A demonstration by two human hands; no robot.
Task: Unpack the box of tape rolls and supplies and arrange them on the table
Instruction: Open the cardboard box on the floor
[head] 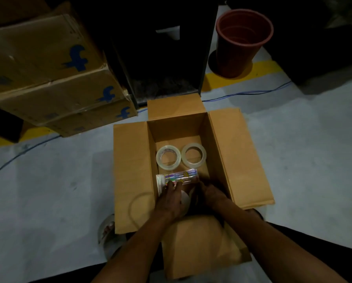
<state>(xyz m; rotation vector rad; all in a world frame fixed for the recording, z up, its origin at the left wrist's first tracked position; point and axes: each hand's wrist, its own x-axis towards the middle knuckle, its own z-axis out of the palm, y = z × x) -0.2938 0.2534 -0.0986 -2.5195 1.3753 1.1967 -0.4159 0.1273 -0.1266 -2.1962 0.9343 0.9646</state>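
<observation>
Both forearms reach forward and down from the bottom of the view into an open cardboard box (pixel 179 127) that sits on a pale grey floor (pixel 293 150), its four plain brown flaps folded outward and the near flap pressed under the arms. The left hand (pixel 169 201) lies palm down at the near left of the box, its fingers curved over the end of a clear plastic tube (pixel 177 177) with a white ribbed cap, which lies on its side across the box floor and shows bright multicoloured contents. The right hand (pixel 211 194) is deeper in shadow by the tube's other end; whether it grips anything cannot be told. Under the left hand something pale and rounded shows, too hidden to name. Beyond the tube, two rolls of clear tape (pixel 168 157) (pixel 193 155) lie flat side by side, nearly touching, glossy rings with open cores. Left of the box stands a stack of worn brown cartons (pixel 48 78) with blue printed marks; behind it to the right is a tapered reddish-brown plastic pot (pixel 242 43), upright, and a thin blue cable (pixel 252 92) crosses the floor.
</observation>
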